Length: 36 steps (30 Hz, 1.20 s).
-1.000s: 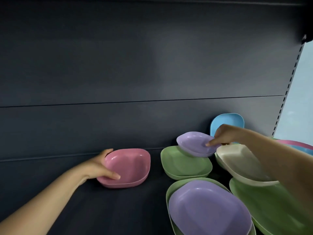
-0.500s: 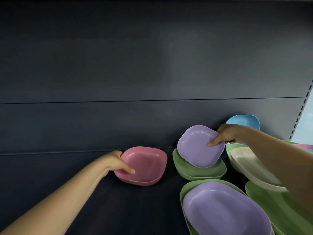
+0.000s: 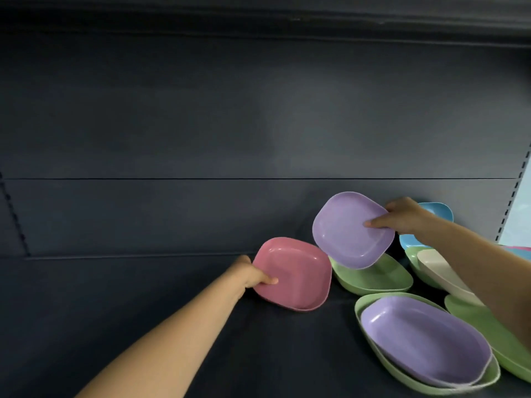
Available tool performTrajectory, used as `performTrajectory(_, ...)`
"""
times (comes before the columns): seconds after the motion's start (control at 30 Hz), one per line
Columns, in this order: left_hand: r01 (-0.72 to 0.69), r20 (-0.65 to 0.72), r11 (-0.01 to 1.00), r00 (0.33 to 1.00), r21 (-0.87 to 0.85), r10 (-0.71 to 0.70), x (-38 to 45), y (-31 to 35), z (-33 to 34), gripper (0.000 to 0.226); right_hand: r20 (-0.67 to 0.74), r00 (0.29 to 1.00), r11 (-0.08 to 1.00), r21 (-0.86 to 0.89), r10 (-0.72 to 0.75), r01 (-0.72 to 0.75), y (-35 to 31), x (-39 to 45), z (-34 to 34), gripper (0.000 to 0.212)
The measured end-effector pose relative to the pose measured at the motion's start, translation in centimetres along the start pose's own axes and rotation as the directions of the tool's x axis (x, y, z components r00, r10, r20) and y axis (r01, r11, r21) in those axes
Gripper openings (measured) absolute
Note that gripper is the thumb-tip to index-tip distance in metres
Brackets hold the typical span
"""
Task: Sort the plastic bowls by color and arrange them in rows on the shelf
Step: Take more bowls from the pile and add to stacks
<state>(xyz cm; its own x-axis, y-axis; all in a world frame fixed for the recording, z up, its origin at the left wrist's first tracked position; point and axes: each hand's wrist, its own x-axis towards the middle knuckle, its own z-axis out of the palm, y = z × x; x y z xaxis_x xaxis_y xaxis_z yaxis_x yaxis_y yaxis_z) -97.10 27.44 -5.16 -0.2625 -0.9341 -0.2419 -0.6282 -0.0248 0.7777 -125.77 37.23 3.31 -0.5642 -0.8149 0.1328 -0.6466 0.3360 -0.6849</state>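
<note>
The sorting looks like it is only just starting. The left hand [image 3: 253, 275] pinches the rim of a pink bowl [image 3: 293, 274], thumb inside and fingers under, and the bowl is tipped up a bit on the dark shelf [image 3: 143, 311]. The right hand [image 3: 402, 216] pinches the rim of a small purple bowl [image 3: 349, 229] and holds it up in the air, tilted, above a green bowl [image 3: 376, 278]. The two hands are apart, each with its own bowl.

No neat row of one color shows yet. Most bowls sit in a mixed bunch on the right. A big purple bowl [image 3: 422, 340] lies inside a green one [image 3: 370, 340]. A cream bowl [image 3: 439, 272] lies in another green bowl. A blue bowl [image 3: 439, 211] stands at the back near the wall. I think almost all the work is left: the colors must be pulled apart and lined up, and the left part of the shelf has lots of room.

Some things are hard to see. The right arm covers parts of the cream, blue and green bowls. A large green bowl [image 3: 488, 334] at the right edge is cut off. A bit of pink and blue peeks out at the far right, but I cannot tell what it is. I cannot count all the bowls
</note>
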Motion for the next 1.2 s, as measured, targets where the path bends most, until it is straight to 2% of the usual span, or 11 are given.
performTrajectory(0.13,-0.082,-0.033,0.977,0.997,-0.195,0.077,-1.8,-2.2,-1.9,0.043,-0.097,0.995,0.984,0.176,-0.01,0.027,-2.2,-3.5,0.4,0.027)
performTrajectory(0.27,-0.153,-0.124,0.944,0.985,-0.291,0.122,-3.2,-4.9,-7.9,0.036,-0.148,0.986,0.965,0.237,-0.076,0.109,-7.1,-8.6,3.1,0.024)
performTrajectory(0.37,-0.199,-0.179,0.899,0.974,-0.39,0.138,-4.9,-8.0,-14.1,0.035,-0.168,0.98,0.936,0.315,-0.11,0.159,-12.4,-12.5,7.1,0.022)
performTrajectory(0.47,-0.254,-0.25,0.854,0.956,-0.454,0.151,-7.3,-11.7,-20.5,0.029,-0.18,0.977,0.872,0.452,-0.118,0.189,-17.4,-15.9,12.2,0.031)
performTrajectory(0.6,-0.305,-0.336,0.825,0.93,-0.476,0.15,-10.2,-17.9,-28.7,0.023,-0.12,0.987,0.782,0.603,-0.111,0.161,-23.3,-19.8,19.9,0.025)
performTrajectory(0.73,-0.277,-0.432,0.826,0.901,-0.492,0.045,-12.0,-24.3,-35.7,0.021,0.002,0.998,0.663,0.748,-0.058,0.037,-28.6,-23.0,27.9,0.025)
performTrajectory(0.9,-0.245,-0.565,0.806,0.814,-0.539,-0.13,-12.6,-31.5,-42.5,0.024,0.153,0.988,0.51,0.852,-0.026,-0.118,-32.4,-25.8,36.7,0.02)
performTrajectory(1.07,-0.11,-0.54,0.821,0.8,-0.56,-0.261,-11.8,-36.8,-43.7,0.03,0.175,0.984,0.437,0.884,0.018,-0.166,-33.2,-27.2,41.4,0.026)
performTrajectory(1.2,-0.063,-0.535,0.867,0.808,-0.494,-0.246,-10.8,-38.6,-43.4,0.021,0.151,0.988,0.383,0.913,0.01,-0.144,-33.1,-27.0,41.5,0.028)
